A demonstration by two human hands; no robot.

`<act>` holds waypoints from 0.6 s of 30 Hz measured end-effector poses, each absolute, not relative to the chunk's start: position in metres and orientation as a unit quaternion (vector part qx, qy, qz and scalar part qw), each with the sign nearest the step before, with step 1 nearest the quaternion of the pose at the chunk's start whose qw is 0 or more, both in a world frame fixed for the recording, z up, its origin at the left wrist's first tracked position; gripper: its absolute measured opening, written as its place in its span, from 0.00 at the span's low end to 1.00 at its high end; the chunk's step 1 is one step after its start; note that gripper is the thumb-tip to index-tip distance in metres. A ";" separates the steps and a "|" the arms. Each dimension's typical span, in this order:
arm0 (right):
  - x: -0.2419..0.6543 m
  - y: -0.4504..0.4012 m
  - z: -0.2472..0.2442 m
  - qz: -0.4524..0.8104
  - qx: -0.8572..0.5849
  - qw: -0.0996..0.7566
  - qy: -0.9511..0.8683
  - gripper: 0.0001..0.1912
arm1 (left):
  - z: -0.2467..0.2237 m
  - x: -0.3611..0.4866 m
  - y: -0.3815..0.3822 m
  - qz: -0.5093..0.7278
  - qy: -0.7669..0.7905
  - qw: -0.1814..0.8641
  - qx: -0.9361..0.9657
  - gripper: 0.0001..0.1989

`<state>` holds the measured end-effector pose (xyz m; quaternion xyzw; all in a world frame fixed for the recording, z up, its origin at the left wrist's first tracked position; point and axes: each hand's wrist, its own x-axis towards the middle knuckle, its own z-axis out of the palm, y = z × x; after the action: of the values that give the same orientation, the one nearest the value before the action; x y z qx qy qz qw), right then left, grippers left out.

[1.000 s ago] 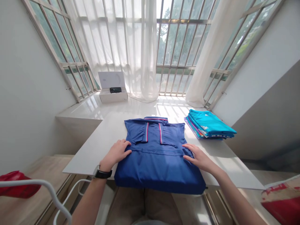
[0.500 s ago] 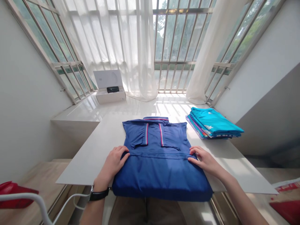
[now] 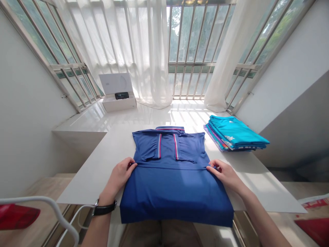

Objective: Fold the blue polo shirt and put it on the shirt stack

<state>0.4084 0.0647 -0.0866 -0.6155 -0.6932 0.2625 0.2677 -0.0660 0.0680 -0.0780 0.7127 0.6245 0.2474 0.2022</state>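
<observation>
Nearest, the person's lap in khaki trousers (image 3: 160, 237) sits just behind the desk's near edge; the left wrist carries a black-strapped watch (image 3: 104, 208). The blue polo shirt (image 3: 169, 195) lies at the middle of that edge, its near part doubled into a thick, flat band that hangs over the edge; a straight crease runs across it from side to side. Beyond the crease the body lies smooth, with two flaps, apparently the sleeves, turned in beside the striped placket, and the collar points to the far side. So far, the shirt is flattened, squared and doubled once; nothing shows it lifted or moved onto the stack. The left hand (image 3: 118, 179) and right hand (image 3: 226, 177) sit at the two ends of the crease; the left fingers (image 3: 131, 163) and right fingers (image 3: 214, 165) are drawn narrow and curl on the cloth, seemingly pinching it. Near the desk's right edge lies a stack of folded teal shirts (image 3: 235, 133), well apart from the right hand; farther off, on a white ledge (image 3: 84, 125), stands an open white box (image 3: 118, 103), with sheer curtains (image 3: 151, 51) behind.
</observation>
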 end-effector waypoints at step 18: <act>0.399 0.073 -0.085 0.159 -0.663 0.221 -0.697 0.18 | -0.062 -0.055 0.075 0.159 0.657 0.164 0.718 0.05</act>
<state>0.3993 0.0729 -0.0848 -0.6631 -0.6972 0.1590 0.2215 -0.0549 0.0753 -0.0621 0.7182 0.6574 0.1592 0.1635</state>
